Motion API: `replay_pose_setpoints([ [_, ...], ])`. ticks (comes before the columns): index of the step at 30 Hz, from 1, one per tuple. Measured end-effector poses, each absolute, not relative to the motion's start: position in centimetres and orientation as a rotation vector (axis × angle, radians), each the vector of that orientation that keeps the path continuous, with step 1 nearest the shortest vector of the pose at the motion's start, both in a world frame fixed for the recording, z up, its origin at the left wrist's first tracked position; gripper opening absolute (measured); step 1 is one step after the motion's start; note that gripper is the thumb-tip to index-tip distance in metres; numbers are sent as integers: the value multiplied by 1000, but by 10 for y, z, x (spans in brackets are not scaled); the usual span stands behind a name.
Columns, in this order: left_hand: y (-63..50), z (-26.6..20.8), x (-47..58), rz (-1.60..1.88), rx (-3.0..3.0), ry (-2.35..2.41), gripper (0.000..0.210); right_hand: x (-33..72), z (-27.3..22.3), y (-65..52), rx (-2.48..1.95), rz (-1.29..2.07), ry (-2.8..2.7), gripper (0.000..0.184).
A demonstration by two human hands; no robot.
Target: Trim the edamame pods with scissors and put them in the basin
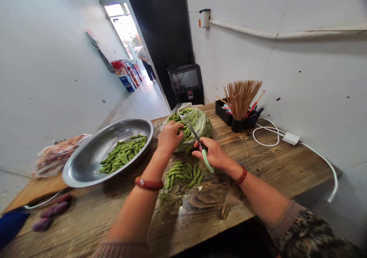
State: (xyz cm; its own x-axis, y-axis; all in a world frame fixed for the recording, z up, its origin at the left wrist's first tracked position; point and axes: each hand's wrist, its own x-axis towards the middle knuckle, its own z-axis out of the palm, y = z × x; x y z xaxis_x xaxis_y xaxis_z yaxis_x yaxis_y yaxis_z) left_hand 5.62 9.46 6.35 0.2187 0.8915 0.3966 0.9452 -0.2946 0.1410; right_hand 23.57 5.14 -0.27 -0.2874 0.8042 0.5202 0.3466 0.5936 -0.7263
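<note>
My left hand is at the mouth of a clear plastic bag filled with green edamame pods. Its fingers are curled in among the pods, and what they pinch is hidden. Scissors with pale green handles are gripped in my right hand, dark blades pointing up and left toward the bag. Just in front of the bag, a small pile of loose pods lies on the wooden table. To the left stands a large metal basin holding more pods.
Behind the basin lies a plastic-wrapped bundle on a board. Several purplish oblong items sit at the front left. At the back right, a black holder carries wooden skewers, near a white cable. A black speaker-like box stands behind the table.
</note>
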Motion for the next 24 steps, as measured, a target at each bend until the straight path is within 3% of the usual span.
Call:
replay_pose_setpoints([
  [3, 56, 57, 56, -743, -2407, -1680, 20, 236, -3, 51, -924, 597, -1859, 17],
  [7, 20, 28, 61, -568, -2521, -1559, 18, 236, -7, 53, -911, 604, -1860, 18],
  [12, 6, -4, 57, -401, -2732, -1508, 25, 236, -8, 54, -926, 585, -1851, 18],
  [16, -2, 2, 47, -315, -2977, -1333, 39, 238, -5, 54, -948, 569, -1817, 17],
  [20, 7, 29, 34, -621, -2976, -1440, 30, 239, -4, 54, -944, 572, -1828, 18],
  [24, 54, 49, 15, -1141, -2450, -1777, 25, 238, -6, 55, -939, 552, -1807, 19],
])
